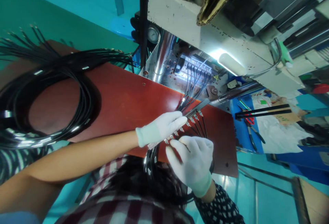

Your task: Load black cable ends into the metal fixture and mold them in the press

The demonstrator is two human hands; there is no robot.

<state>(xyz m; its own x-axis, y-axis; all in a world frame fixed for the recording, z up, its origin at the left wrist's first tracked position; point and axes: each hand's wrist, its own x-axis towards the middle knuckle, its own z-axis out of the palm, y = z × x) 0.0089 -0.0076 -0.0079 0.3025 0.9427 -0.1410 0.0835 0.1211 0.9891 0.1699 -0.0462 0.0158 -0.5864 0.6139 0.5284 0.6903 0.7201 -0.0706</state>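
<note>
My left hand (164, 126), in a white glove with a mint cuff, lies with fingers stretched across a metal bar (202, 106). Along this bar sits a row of small metal connectors (188, 124) with thin black cables (200, 128) on them. Close below the row, my right hand (192, 159), also gloved, has its fingers bent in a pinch at a black cable; the fingertips are near the lowest connector (166, 141). Its palm side and part of the cables are hidden. A bundle of black cables (151, 160) hangs below the left hand.
A press machine (205, 32) stands ahead, with a lit metal mold (194, 68) holding several cables. Coiled black cables (88, 97) lie left on the red-brown board (123, 94). Pliers (250, 135) and black strips (264, 111) lie at the right. A pressure gauge (153, 34) is behind.
</note>
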